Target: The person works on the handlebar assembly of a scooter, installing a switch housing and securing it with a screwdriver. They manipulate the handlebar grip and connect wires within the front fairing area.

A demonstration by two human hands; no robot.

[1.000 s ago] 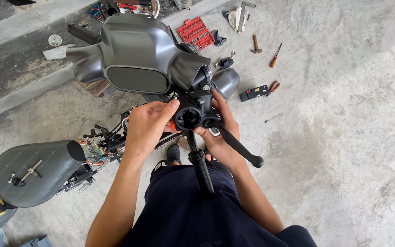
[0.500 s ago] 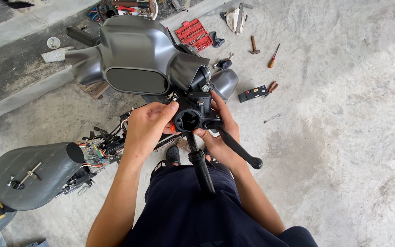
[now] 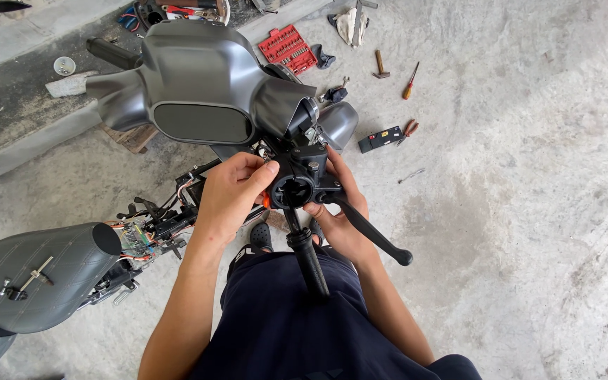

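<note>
View from above, person standing at the handlebar end of a scooter on a bare concrete floor [image 3: 529,211]. Left hand [image 3: 230,193] is curled against the left side of the black switch housing [image 3: 297,186] on the handlebar, thumb and fingertips pinched at its upper edge; a small orange part shows just beside the thumb, between hand and housing. Right hand [image 3: 339,218] cups the housing from below and from the right, fingers wrapped round it, thumb hidden. Housing sits just under the grey handlebar cover [image 3: 198,84], its round opening facing the camera. Black brake lever [image 3: 371,232] runs out from the housing toward lower right, passing over the right hand, ball end free. Black grip [image 3: 307,257] extends from the housing straight down toward the person's dark shorts. Left of the arms: grey seat [image 3: 36,281], with exposed wiring and connectors [image 3: 149,229] between it and the handlebar. On the floor beyond the cover: red socket set case [image 3: 288,49], open; small hammer [image 3: 381,67]; orange-handled screwdriver [image 3: 409,81]; black rectangular box [image 3: 380,139] with orange-handled pliers [image 3: 408,129] touching its right end. A second small tool lies alone on the concrete right of the box; kind not discernible.
</note>
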